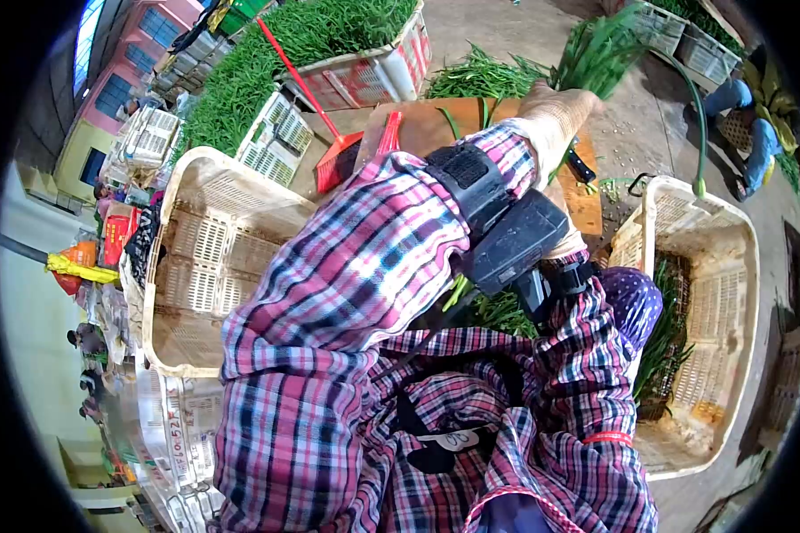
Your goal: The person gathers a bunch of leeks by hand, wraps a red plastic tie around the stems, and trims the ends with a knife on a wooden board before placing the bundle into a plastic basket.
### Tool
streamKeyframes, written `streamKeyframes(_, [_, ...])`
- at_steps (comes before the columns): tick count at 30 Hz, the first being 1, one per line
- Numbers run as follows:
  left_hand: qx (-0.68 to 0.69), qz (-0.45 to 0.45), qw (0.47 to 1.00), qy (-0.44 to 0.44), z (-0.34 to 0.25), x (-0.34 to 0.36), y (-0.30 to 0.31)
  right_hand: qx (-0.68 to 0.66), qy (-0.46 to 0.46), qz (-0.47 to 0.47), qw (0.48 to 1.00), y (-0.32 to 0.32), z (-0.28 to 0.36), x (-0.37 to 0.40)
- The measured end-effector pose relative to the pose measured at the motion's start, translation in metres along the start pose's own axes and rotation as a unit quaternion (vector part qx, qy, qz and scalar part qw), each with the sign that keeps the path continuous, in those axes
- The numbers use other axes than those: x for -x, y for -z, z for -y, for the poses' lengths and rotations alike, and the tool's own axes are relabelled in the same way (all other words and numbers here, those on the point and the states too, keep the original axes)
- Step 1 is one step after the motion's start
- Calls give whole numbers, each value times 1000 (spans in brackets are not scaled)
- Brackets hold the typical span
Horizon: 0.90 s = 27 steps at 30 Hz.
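My left hand [557, 111], in a pale glove, reaches forward at the top, closed on a bunch of long green leaves [596, 55]. My right hand [567, 218], also pale-gloved, is lower, behind the left forearm; its fingers are hidden. Both wrists carry black devices. Beneath the hands is a wooden board [587, 202] with a black-handled tool [580, 166] at its right side, just beside my right hand. Cut greens [482, 78] lie in a pile beyond the board. More greens [502, 313] show below my forearms.
Empty-looking white crate [203, 266] at left; another crate [711, 346] with some greens at right. Beyond stand a red broom [300, 75], a red dustpan [333, 164] and a crate heaped with greens [364, 78]. A green hose [700, 124] and a crouching person [760, 147] are at upper right.
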State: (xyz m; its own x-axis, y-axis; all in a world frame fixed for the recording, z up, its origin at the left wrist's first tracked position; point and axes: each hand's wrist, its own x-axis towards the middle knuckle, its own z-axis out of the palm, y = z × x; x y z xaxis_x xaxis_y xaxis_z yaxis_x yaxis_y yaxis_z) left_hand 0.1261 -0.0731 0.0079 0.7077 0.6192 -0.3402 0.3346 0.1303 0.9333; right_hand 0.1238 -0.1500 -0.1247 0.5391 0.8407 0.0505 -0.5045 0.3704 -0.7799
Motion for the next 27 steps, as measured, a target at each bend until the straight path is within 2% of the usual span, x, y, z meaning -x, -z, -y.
streamKeyframes(1, [4,30,999,-11,2,2,4,-52,-57,-6,997,2,1,-5])
streamKeyframes(3, [3,104,993,-61,-1,20,21,-125,-45,33,991,21,-10,-2])
streamKeyframes(4, [-100,169,976,-94,-13,35,44,-164,-54,59,983,25,-8,0])
streamKeyframes(5, [-111,201,965,-123,-10,39,63,-201,-61,85,974,28,-5,2])
streamKeyframes(6, [-86,220,960,-148,0,33,86,-217,-54,72,972,40,-10,0])
streamKeyframes(7, [-130,193,930,-284,33,5,120,-219,-29,103,970,39,-5,1])
streamKeyframes(8, [-29,139,980,-142,22,32,129,-205,-4,87,975,44,-7,-1])
streamKeyframes(10, [32,176,968,-175,79,11,177,-211,29,70,974,49,-13,-3])
streamKeyframes(11, [97,200,972,-78,93,26,180,-224,25,57,973,48,-14,-4])
streamKeyframes(12, [71,206,976,-21,116,29,179,-208,22,74,975,53,-17,-6])
streamKeyframes(13, [64,242,968,-17,140,29,173,-192,24,91,977,58,-18,-9])
streamKeyframes(16, [116,365,924,-27,197,33,131,-254,-9,63,965,55,-23,-13])
streamKeyframes(19, [239,451,849,135,226,37,110,-257,-44,13,965,58,-37,-19])
streamKeyframes(21, [193,404,880,156,237,35,109,-233,-71,52,968,64,-40,-24])
streamKeyframes(23, [237,393,877,140,253,31,101,-225,-90,26,970,71,-48,-30])
streamKeyframes(24, [266,394,861,180,254,28,102,-224,-95,34,969,68,-48,-34])
streamKeyframes(25, [284,390,858,173,254,28,100,-214,-97,37,971,65,-48,-37])
streamKeyframes(27, [268,381,870,159,261,22,97,-190,-103,7,976,58,-46,-37])
